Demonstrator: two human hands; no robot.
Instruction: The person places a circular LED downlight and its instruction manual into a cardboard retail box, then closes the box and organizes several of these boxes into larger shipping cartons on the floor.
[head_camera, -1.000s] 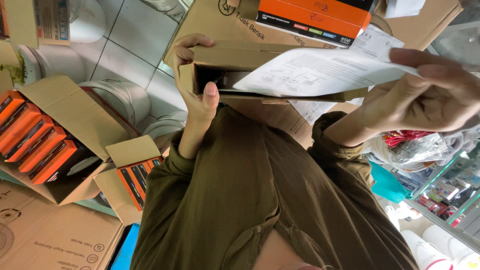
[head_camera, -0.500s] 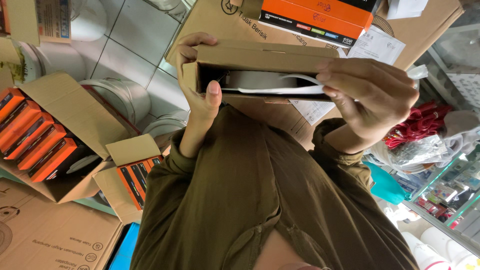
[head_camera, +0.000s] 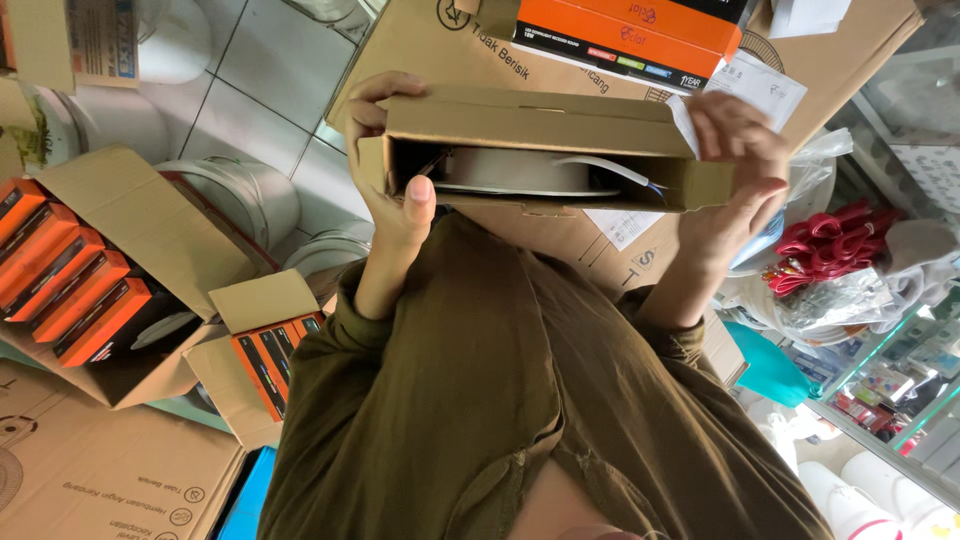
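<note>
Since half a second ago the right hand (head_camera: 735, 165) has slid from the box's open front to its right end, and the folded paper (head_camera: 755, 85) now sticks up behind its fingers. That hand is closed around the end of the flat cardboard box (head_camera: 530, 125), thumb below and fingers on top. The left hand (head_camera: 385, 170) clamps the other end — fingers curled over the top edge, thumb pressed up against the open side. Held level in front of the olive-green sleeves, the box shows a round, pale disc-shaped fitting (head_camera: 515, 172) lying inside, with a thin white wire (head_camera: 610, 170) trailing to the right.

Behind it sits a large brown carton (head_camera: 440, 45) with an orange box (head_camera: 625, 30) on top. To the left, an open carton (head_camera: 130, 260) holds a row of orange boxes — a smaller one (head_camera: 265, 345) beside it holds more. Red bundles (head_camera: 830, 245) in clear plastic lie to the right.
</note>
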